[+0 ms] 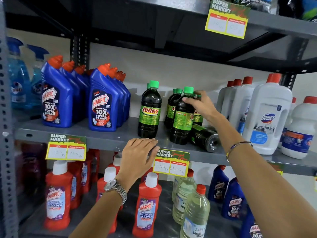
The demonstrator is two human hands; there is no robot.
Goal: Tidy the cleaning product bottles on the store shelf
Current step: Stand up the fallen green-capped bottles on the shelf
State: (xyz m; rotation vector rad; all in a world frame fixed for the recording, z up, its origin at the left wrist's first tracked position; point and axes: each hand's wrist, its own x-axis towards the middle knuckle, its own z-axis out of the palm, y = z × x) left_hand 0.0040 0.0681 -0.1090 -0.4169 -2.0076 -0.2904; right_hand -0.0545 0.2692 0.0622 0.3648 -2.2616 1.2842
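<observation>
The right hand (pixel 199 104) wraps its fingers over the shoulder of a dark Sunny bottle (pixel 182 117), a smooth round plastic bottle with a ribbed green cap and a glossy green label, standing upright near the front of the middle shelf (pixel 106 139). More green-capped bottles (pixel 173 103) crowd just behind it, and a fallen bottle (pixel 205 137) lies on its side beside its base, bottom facing outward. The left hand (pixel 137 152) rests flat and unclenched, palm down, on the shelf's front lip, holding nothing; a metal watch (pixel 115 189) sits on that wrist. Just above its fingertips, a lone Sunny bottle (pixel 150 109) stands upright, with a bare gap of shelf between it and the gripped one.

To the left, angular blue Harpic bottles (pixel 103 103) with red angled caps stand in rows. To the right are tall white Domex jugs (pixel 268 115) with red caps. The shelf is grey painted metal on perforated uprights, with yellow price tags (pixel 170 166) clipped to its edge. Below stand red Harpic bathroom cleaner bottles (pixel 147 206) and clear bottles of pale liquid (pixel 194 213).
</observation>
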